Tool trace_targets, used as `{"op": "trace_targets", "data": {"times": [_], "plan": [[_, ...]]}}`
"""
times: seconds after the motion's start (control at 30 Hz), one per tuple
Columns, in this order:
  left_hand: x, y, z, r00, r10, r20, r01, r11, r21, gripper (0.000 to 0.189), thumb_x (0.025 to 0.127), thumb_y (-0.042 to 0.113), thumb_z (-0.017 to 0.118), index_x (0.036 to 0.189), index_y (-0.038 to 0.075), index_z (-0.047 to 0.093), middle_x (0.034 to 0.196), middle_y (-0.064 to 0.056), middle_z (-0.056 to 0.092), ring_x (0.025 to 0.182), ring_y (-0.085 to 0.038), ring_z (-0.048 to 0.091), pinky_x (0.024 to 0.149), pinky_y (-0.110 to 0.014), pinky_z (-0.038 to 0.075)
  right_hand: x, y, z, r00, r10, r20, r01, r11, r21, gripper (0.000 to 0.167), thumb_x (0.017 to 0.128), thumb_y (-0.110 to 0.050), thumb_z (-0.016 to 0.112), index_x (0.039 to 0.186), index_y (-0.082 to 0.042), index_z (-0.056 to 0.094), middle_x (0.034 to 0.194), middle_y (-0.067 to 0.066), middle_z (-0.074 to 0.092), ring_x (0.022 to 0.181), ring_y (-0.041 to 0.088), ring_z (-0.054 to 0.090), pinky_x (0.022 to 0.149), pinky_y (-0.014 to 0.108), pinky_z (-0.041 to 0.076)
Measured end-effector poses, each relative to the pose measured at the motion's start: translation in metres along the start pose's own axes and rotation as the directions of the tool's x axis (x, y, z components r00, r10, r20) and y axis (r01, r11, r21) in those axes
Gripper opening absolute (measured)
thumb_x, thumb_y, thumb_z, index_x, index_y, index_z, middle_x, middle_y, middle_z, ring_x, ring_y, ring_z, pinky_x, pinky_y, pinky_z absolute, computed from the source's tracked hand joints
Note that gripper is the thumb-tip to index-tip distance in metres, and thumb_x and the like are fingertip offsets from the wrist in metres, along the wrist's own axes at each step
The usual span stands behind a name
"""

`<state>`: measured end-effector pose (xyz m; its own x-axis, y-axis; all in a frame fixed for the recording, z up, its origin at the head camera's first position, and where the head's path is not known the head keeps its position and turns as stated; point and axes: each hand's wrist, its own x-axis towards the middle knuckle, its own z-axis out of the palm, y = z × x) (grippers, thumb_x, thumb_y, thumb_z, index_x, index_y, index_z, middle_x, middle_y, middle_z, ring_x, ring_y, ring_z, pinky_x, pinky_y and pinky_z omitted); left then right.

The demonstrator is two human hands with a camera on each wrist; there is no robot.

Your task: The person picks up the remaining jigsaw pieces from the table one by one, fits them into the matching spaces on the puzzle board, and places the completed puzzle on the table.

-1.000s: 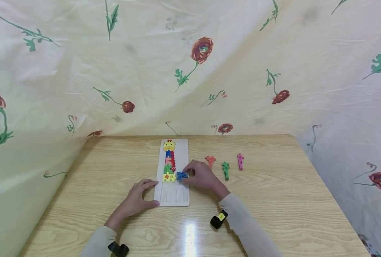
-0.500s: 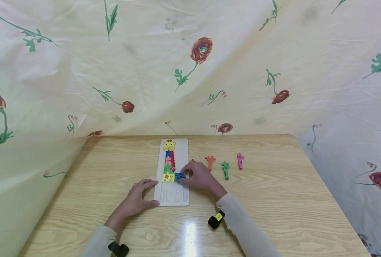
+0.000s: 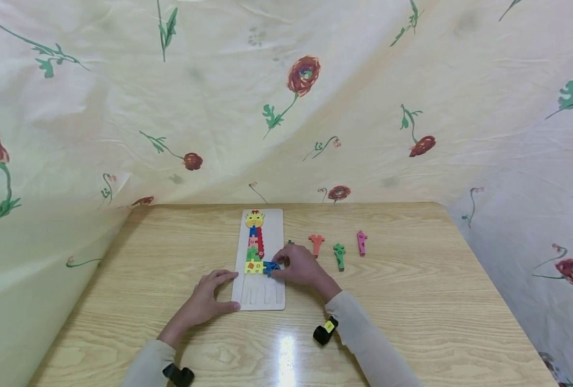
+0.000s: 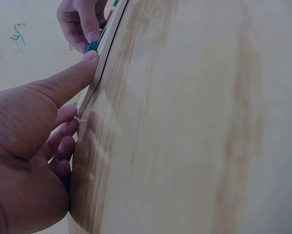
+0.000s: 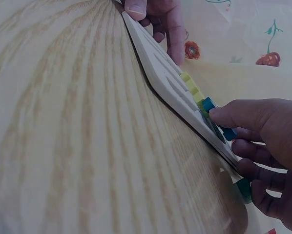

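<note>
A giraffe puzzle board [image 3: 272,236], pale and upright in the head view, carries a giraffe head piece [image 3: 255,219] and a neck of coloured pieces. At the neck's base sits a yellow puzzle piece [image 3: 253,267]. My right hand [image 3: 306,264] pinches a blue puzzle piece [image 3: 269,267] between thumb and fingers, right beside the yellow one. In the right wrist view the blue piece [image 5: 209,104] stands tilted over the board's recesses. My left hand [image 3: 211,296] is spread at the board's left edge, thumb and index fingertips touching it.
Right of the board lie an orange piece [image 3: 316,244], a green piece [image 3: 339,257] and a pink piece [image 3: 361,243]. Another dark green piece [image 3: 290,243] is partly hidden behind my right hand. A flowered cloth [image 3: 364,107] hangs behind the wooden table [image 3: 412,301].
My right hand has moved slightly left with the blue puzzle piece, bringing it against the yellow one. Over the last half second it barely shifts. The left hand stays in place.
</note>
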<state>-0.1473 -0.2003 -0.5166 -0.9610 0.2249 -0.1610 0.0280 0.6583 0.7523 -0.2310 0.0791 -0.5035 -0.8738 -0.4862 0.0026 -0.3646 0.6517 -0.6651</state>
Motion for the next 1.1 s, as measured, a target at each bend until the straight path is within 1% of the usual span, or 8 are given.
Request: {"op": "trace_targets", "data": {"times": [0.17, 0.3, 0.5, 0.77, 0.97, 1.1], "plan": [[0.001, 0.0, 0.0, 1.0, -0.004, 0.0, 0.004, 1.0, -0.003, 0.074, 0.079, 0.037, 0.089, 0.145, 0.022, 0.058, 0.15, -0.005, 0.048, 0.139, -0.033, 0.036, 0.113, -0.064, 0.032, 0.001, 0.002, 0.002, 1.0, 0.008, 0.0, -0.008, 1.0, -0.014, 0.024, 0.085, -0.031, 0.085, 0.103, -0.015, 0.08, 0.085, -0.01, 0.063, 0.076, 0.012, 0.054, 0.066, 0.025, 0.045], [0.001, 0.0, 0.001, 1.0, -0.001, -0.003, 0.001, 1.0, 0.001, 0.074, 0.079, 0.036, 0.089, 0.145, 0.022, 0.058, 0.15, -0.006, 0.049, 0.139, -0.033, 0.036, 0.113, -0.064, 0.032, 0.001, 0.001, 0.001, 1.0, 0.0, 0.001, 0.0, 1.0, -0.013, 0.025, 0.085, -0.029, 0.085, 0.103, -0.013, 0.08, 0.086, -0.009, 0.064, 0.076, 0.012, 0.054, 0.066, 0.025, 0.046], [0.001, 0.0, 0.001, 1.0, -0.012, -0.003, 0.012, 1.0, 0.001, 0.075, 0.079, 0.036, 0.089, 0.145, 0.023, 0.058, 0.15, -0.005, 0.048, 0.14, -0.034, 0.036, 0.113, -0.065, 0.032, -0.001, -0.002, -0.001, 1.0, 0.013, 0.004, -0.013, 1.0, 0.004, 0.027, 0.085, -0.028, 0.084, 0.106, -0.012, 0.08, 0.09, -0.008, 0.067, 0.077, 0.012, 0.055, 0.068, 0.025, 0.047], [0.002, -0.002, 0.002, 1.0, -0.009, -0.009, 0.009, 1.0, -0.003, 0.075, 0.078, 0.037, 0.089, 0.146, 0.023, 0.058, 0.15, -0.004, 0.048, 0.14, -0.033, 0.036, 0.113, -0.065, 0.032, -0.002, 0.001, -0.002, 1.0, 0.012, -0.007, -0.012, 1.0, 0.017, 0.032, 0.085, -0.031, 0.085, 0.111, -0.014, 0.078, 0.09, -0.008, 0.064, 0.08, 0.013, 0.055, 0.069, 0.026, 0.047], [0.002, -0.002, 0.002, 1.0, -0.012, -0.011, 0.012, 1.0, -0.005, 0.076, 0.078, 0.038, 0.09, 0.145, 0.023, 0.058, 0.15, -0.004, 0.048, 0.14, -0.033, 0.036, 0.113, -0.065, 0.032, -0.006, 0.003, -0.01, 1.0, -0.001, 0.003, 0.0, 1.0, 0.026, 0.034, 0.086, -0.032, 0.084, 0.114, -0.014, 0.077, 0.092, -0.006, 0.064, 0.083, 0.015, 0.056, 0.071, 0.027, 0.05], [0.001, -0.002, 0.002, 1.0, -0.016, -0.014, 0.016, 1.0, -0.006, 0.075, 0.078, 0.037, 0.09, 0.145, 0.024, 0.059, 0.15, -0.004, 0.049, 0.14, -0.033, 0.036, 0.113, -0.066, 0.032, -0.011, 0.003, -0.02, 1.0, -0.014, -0.003, 0.014, 1.0, 0.004, 0.035, 0.087, -0.032, 0.083, 0.115, -0.013, 0.076, 0.095, -0.003, 0.067, 0.084, 0.015, 0.056, 0.072, 0.029, 0.051]]}}
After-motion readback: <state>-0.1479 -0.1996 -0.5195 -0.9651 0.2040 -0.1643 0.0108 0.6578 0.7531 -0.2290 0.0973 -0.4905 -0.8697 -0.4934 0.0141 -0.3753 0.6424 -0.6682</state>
